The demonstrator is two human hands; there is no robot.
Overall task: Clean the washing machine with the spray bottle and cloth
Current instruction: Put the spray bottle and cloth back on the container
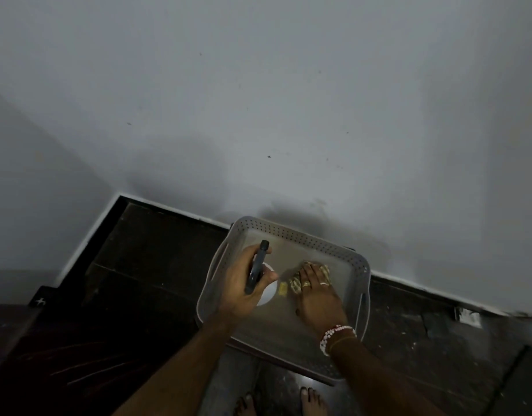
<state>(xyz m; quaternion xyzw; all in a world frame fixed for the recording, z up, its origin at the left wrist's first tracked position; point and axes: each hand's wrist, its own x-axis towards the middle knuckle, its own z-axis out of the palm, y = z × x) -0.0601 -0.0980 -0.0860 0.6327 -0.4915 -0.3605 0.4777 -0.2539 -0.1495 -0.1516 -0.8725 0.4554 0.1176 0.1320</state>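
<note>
A grey perforated plastic basket (pixel 300 234) sits on the dark floor against the white wall. Inside it, my left hand (pixel 240 286) is closed around a spray bottle (pixel 257 265) with a dark trigger head and a white body seen from above. My right hand (pixel 317 298) lies palm down on a yellow patterned cloth (pixel 324 270) on the basket's floor, its fingers curled over the cloth. That wrist wears a white bead bracelet. A small yellow scrap (pixel 282 289) lies between the two hands. No washing machine is in view.
A white wall (pixel 288 100) fills the upper view, meeting the dark floor (pixel 156 253) along a white skirting. A dark step edge runs at the left. My bare feet (pixel 309 399) stand just in front of the basket. A small white object (pixel 470 318) lies by the skirting at right.
</note>
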